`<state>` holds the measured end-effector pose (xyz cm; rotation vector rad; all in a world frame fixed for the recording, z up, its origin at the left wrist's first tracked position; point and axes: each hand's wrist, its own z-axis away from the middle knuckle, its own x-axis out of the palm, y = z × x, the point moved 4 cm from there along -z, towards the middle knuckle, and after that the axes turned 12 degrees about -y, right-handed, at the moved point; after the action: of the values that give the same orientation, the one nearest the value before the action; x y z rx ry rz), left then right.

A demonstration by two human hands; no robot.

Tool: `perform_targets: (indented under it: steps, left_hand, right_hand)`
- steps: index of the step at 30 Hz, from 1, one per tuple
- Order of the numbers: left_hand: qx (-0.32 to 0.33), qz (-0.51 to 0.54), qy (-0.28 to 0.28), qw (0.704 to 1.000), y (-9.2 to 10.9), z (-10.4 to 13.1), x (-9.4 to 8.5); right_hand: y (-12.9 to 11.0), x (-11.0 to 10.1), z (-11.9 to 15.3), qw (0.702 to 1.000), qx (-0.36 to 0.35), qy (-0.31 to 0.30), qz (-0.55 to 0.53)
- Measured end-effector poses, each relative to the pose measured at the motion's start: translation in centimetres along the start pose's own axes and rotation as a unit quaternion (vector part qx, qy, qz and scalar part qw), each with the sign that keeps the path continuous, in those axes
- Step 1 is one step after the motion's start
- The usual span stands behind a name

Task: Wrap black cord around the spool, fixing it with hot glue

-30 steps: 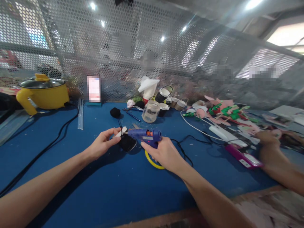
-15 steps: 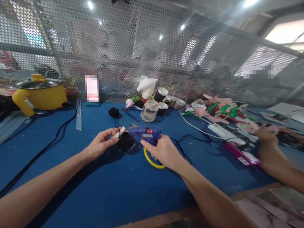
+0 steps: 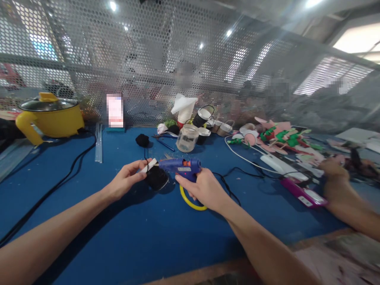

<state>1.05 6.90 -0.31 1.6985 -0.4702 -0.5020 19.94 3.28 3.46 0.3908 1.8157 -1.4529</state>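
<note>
a: how would that black cup-like piece [image 3: 157,179] handle?
b: light, probably, and easily dented; best pinched by its white edge [image 3: 150,164], as the left hand [image 3: 126,180] does, holding it tilted over the blue table [image 3: 142,237]
a: and the right hand [image 3: 209,189]?
b: wrapped round a blue glue gun [image 3: 173,165], tip close by that edge
a: the piece's look?
b: dull black, with a thin pale line [image 3: 165,185] low down

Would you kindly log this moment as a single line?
left hand: holds black cup | right hand: holds glue gun | nozzle: by white rim | nearby: jar, black ball
</note>
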Motion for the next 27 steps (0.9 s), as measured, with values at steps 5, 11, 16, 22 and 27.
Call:
perform_targets:
  steps: [5,11,16,22,27]
  left_hand:
    - [0.003,0.007,-0.007,1.0,0.0,-0.05,0.01]
    - [-0.004,0.002,-0.005,1.0,0.0,0.0,0.01]
    - [-0.011,0.005,0.004,1.0,0.09,-0.05,0.08]
    - [-0.005,-0.008,-0.005,1.0,0.05,-0.01,0.01]
    - [-0.004,0.001,-0.006,1.0,0.04,0.03,0.06]
  right_hand:
    - [0.55,-0.18,-0.38,1.0,0.02,0.002,-0.013]
    - [0.16,-0.21,-0.14,1.0,0.011,-0.001,-0.022]
    - [0.27,-0.21,-0.19,1.0,0.022,-0.008,-0.016]
    - [0.15,-0.25,-0.05,1.0,0.014,-0.005,-0.01]
    - [-0.25,-0.22,0.08,1.0,0.01,-0.021,-0.017]
